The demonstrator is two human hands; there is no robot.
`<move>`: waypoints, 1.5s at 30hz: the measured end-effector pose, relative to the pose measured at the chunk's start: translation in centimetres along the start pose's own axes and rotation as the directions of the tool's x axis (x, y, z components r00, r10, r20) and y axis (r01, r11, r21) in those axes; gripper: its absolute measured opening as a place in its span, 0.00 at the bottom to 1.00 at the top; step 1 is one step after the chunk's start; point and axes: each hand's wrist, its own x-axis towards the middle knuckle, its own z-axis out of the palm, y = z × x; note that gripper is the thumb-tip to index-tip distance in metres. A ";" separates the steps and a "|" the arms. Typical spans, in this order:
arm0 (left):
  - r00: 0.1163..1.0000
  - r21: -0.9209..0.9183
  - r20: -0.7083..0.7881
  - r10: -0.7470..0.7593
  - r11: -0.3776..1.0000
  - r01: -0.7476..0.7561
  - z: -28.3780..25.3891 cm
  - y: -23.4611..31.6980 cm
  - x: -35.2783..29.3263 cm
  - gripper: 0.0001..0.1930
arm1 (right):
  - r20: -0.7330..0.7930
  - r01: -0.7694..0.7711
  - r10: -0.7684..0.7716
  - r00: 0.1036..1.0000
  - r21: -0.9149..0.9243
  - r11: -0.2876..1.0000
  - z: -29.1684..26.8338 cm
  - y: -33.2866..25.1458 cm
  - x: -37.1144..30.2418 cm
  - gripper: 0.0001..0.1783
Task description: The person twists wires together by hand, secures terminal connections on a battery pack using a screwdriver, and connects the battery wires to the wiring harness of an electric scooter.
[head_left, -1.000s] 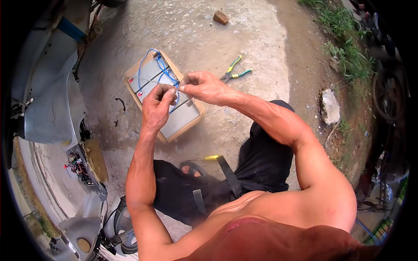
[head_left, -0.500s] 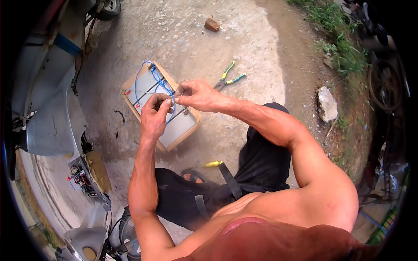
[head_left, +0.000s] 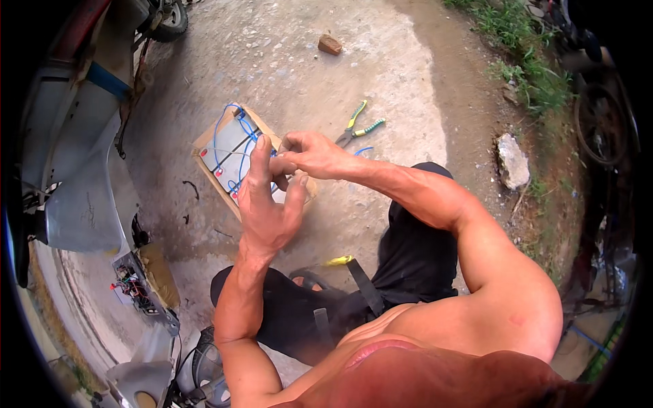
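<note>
A box of grey batteries (head_left: 235, 151) sits on the ground ahead of me, its cardboard sides showing around them. Thin blue wires (head_left: 216, 139) loop over the battery tops, near red terminals. Over the box's near right part, my left hand (head_left: 265, 204) is raised with its fingers apart, holding nothing. My right hand (head_left: 313, 155) is closed in a pinch at the box's right side, on a blue wire beside its fingertips; the grip itself is partly hidden. Another bit of blue wire (head_left: 364, 149) shows past the right wrist. Pliers (head_left: 357, 126) with yellow-green handles lie beyond that wrist.
A brick piece (head_left: 330, 45) lies far ahead, and a pale rock (head_left: 511, 162) lies at the right near grass (head_left: 530, 75). At the left stands a vehicle body (head_left: 85, 190) with exposed wiring (head_left: 132, 285). A yellow-handled tool (head_left: 339, 260) is by my legs.
My left hand has let go of the blue wire, opened and come back toward me. The right hand stays pinched in nearly the same place. Blue wire now shows beyond the right wrist.
</note>
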 end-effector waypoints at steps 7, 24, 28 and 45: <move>0.983 -0.098 0.110 0.149 0.985 -0.139 1.1 1.6 -0.2 0.53 | 0.106 -0.037 0.036 0.994 0.004 0.999 0.1 -1.8 -0.8 0.19; 0.953 -0.188 0.081 0.293 0.943 -0.274 1.9 3.5 -0.1 0.41 | 0.013 -0.009 0.011 1.000 -0.128 0.992 0.7 -0.4 0.3 0.17; 0.941 -0.152 0.201 0.270 0.958 -0.243 1.7 5.0 0.4 0.43 | 0.015 0.008 -0.006 1.000 -0.166 0.986 0.6 -0.6 0.0 0.18; 0.705 0.210 0.690 -0.164 0.977 0.021 1.4 2.4 -4.4 0.33 | -0.024 -0.002 -0.001 1.000 -0.143 0.990 -0.3 0.3 0.6 0.14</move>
